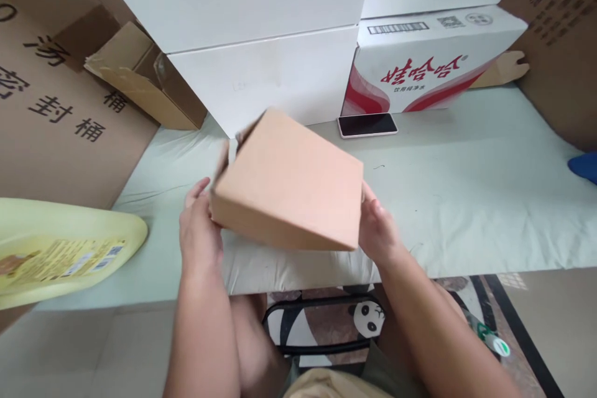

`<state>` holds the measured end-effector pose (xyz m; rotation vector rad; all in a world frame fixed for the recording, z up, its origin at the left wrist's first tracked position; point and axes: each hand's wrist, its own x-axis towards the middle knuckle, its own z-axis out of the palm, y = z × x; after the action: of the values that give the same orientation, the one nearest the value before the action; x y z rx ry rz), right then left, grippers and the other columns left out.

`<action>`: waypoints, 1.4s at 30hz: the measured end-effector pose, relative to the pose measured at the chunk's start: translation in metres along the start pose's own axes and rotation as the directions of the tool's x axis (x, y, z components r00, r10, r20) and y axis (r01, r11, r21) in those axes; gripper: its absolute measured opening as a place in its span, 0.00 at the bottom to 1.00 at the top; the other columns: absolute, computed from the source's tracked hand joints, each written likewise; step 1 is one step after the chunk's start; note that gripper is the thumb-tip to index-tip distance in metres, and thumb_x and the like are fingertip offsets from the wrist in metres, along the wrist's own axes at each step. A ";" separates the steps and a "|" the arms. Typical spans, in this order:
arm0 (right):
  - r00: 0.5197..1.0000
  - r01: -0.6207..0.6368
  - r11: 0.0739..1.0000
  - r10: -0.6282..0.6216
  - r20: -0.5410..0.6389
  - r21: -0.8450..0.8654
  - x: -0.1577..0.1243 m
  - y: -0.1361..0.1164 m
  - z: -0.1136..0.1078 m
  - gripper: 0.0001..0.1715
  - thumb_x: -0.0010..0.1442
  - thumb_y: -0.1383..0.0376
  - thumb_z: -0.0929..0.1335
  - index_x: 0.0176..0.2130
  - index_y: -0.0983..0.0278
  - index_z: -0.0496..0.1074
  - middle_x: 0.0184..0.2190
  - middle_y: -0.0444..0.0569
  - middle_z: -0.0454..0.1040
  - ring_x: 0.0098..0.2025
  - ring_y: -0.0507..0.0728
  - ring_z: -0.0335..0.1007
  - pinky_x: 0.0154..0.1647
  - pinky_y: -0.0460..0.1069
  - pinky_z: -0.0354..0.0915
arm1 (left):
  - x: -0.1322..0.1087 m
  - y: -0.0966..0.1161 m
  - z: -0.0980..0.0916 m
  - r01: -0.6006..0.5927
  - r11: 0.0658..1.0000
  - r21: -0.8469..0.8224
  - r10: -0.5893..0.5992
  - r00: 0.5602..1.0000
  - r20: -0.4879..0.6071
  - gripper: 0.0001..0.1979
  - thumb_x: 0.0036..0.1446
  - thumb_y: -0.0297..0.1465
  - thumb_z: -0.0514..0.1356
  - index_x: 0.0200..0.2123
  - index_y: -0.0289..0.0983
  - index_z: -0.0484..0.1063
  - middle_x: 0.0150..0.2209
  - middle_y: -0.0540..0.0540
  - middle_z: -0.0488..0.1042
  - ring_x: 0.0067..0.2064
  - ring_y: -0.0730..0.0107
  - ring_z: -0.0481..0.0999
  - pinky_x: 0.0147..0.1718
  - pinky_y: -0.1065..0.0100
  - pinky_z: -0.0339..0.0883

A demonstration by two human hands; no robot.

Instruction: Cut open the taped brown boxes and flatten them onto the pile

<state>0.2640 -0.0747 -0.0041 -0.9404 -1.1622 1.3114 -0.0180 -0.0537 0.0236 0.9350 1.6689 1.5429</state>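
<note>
Cardboard box (289,183) held tilted over the table (480,193), near its front edge; left hand (199,227) grasps one end, right hand (379,227) the other. Yellow bottle (69,252) noted at front left corner.

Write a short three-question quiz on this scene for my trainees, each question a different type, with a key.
1. True or false: the phone lies in front of the white-and-red carton.

2. Fill in the blank: of the person's two hands, the ____ one is nearer the yellow container.

3. Multiple choice: what do the left hand and right hand hold between them?
A. the phone
B. a brown cardboard box
C. the yellow container

Key: 1. True; 2. left; 3. B
</note>
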 end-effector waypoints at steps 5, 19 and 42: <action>0.998 0.022 0.999 -0.024 -0.055 -0.022 -0.005 0.009 0.008 0.42 0.59 0.36 0.70 0.63 0.53 0.68 0.61 0.55 0.76 0.67 0.67 0.72 0.64 0.65 0.74 | -0.021 0.001 0.012 0.247 0.969 0.018 -0.233 0.886 0.401 0.38 0.54 0.68 0.55 0.32 0.38 0.80 0.30 0.37 0.82 0.40 0.46 0.83 0.29 0.59 0.74; 0.978 -0.074 0.996 0.064 0.199 0.043 -0.011 -0.015 -0.019 0.35 0.61 0.53 0.72 0.66 0.44 0.68 0.79 0.39 0.52 0.79 0.67 0.51 0.77 0.65 0.58 | -0.024 0.014 0.006 -0.034 0.867 0.497 -0.346 0.675 0.651 0.28 0.58 0.58 0.63 0.42 0.40 0.84 0.40 0.39 0.85 0.44 0.45 0.85 0.43 0.49 0.80; 0.996 -0.032 0.821 -0.023 -0.090 -0.570 -0.010 -0.025 -0.014 0.17 0.65 0.55 0.66 0.49 0.57 0.75 0.59 0.57 0.75 0.64 0.67 0.72 0.64 0.65 0.69 | -0.019 -0.005 0.013 -0.406 0.908 0.104 0.316 0.825 0.469 0.22 0.59 0.38 0.60 0.57 0.46 0.73 0.59 0.42 0.71 0.64 0.45 0.69 0.69 0.42 0.59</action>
<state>0.2841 -0.0846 0.0169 -1.4217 -1.5174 0.9091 0.0024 -0.0636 0.0183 1.6592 1.3766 1.2648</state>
